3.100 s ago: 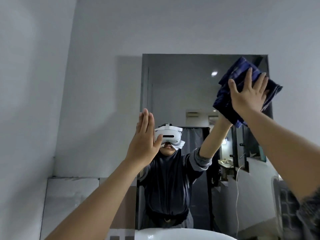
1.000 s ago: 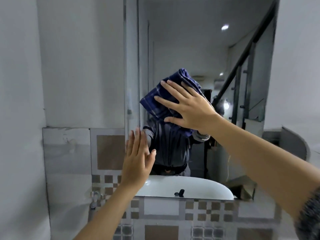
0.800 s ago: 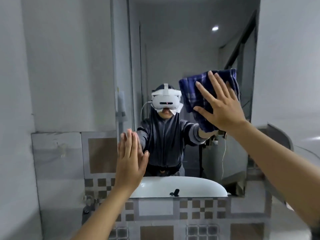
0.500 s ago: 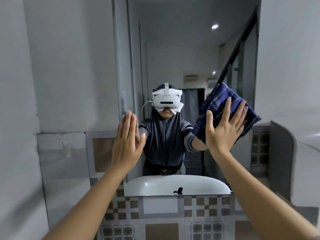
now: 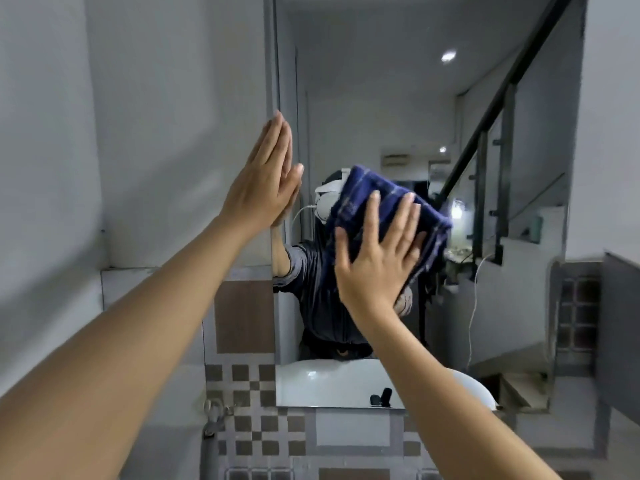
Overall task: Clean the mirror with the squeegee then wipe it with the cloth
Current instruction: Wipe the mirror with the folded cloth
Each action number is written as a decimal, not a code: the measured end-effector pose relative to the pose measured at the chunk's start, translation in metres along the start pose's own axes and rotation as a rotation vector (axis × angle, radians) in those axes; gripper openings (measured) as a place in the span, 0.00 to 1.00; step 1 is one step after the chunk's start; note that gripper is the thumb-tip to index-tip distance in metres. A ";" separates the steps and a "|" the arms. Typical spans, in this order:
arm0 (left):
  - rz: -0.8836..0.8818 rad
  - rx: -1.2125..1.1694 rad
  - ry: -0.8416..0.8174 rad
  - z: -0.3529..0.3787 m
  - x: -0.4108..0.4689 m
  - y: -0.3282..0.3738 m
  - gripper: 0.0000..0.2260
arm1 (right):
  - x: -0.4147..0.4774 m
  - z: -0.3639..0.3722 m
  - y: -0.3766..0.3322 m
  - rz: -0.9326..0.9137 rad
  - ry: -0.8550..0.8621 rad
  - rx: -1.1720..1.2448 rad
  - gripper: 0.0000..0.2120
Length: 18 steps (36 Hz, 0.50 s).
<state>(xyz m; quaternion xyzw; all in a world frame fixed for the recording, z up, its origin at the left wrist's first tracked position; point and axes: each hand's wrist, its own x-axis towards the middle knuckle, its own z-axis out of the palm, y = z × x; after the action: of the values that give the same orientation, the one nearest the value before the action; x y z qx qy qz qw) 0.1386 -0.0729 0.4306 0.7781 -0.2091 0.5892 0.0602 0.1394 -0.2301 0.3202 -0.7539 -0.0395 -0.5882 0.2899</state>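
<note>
The right hand [image 5: 375, 261] lies flat with its fingers spread, palm pressing a folded dark blue checked cloth [image 5: 388, 216] against the mirror [image 5: 381, 116]; it pins the cloth by pressure and does not curl around it. The cloth sits near the middle of the glass, bunched into a rough oblong whose long axis tilts from about ten o'clock down to four o'clock, its upper left corner pointing toward eleven o'clock and its lower right end drooping past the little finger. Part of it is blurred at the right edge. The left hand [image 5: 266, 178] is open and empty, fingers together and pointing up toward one o'clock, laid flat at the mirror's left border, where it meets its own reflection. Both forearms are bare and reach up from the bottom of the view. In the glass a person in a dark striped top is reflected, mostly hidden behind the cloth, with a stair rail [image 5: 491, 123] rising toward one o'clock behind. Below the mirror, at six o'clock, the white rim of a basin [image 5: 478, 393] shows, largely as reflection; whether anything lies in it I cannot tell. A checked tile band [image 5: 242, 382] runs under the mirror, and a metal tap fitting [image 5: 213, 415] sits at seven o'clock.
</note>
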 end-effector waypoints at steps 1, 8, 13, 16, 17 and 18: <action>0.000 -0.016 -0.001 -0.001 0.000 0.000 0.27 | -0.006 0.003 -0.006 -0.057 -0.027 -0.013 0.32; -0.049 -0.032 0.007 0.001 0.000 0.005 0.26 | -0.060 0.021 0.009 -0.742 -0.216 -0.152 0.27; -0.127 -0.033 0.066 0.006 -0.003 0.001 0.26 | -0.041 0.010 0.055 -1.096 -0.335 -0.242 0.27; -0.158 -0.058 0.077 0.012 -0.008 -0.001 0.26 | -0.016 -0.010 0.081 -1.095 -0.310 -0.295 0.27; -0.164 -0.086 0.086 0.013 -0.006 -0.002 0.28 | -0.004 -0.015 0.088 -1.064 -0.279 -0.312 0.27; -0.173 -0.128 0.091 0.012 -0.006 -0.003 0.30 | 0.006 -0.019 0.095 -1.013 -0.233 -0.331 0.28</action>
<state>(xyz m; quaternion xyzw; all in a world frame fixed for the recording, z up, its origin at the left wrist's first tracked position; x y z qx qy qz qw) 0.1493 -0.0733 0.4219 0.7602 -0.1752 0.6021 0.1699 0.1634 -0.3199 0.2912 -0.7362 -0.3365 -0.5653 -0.1585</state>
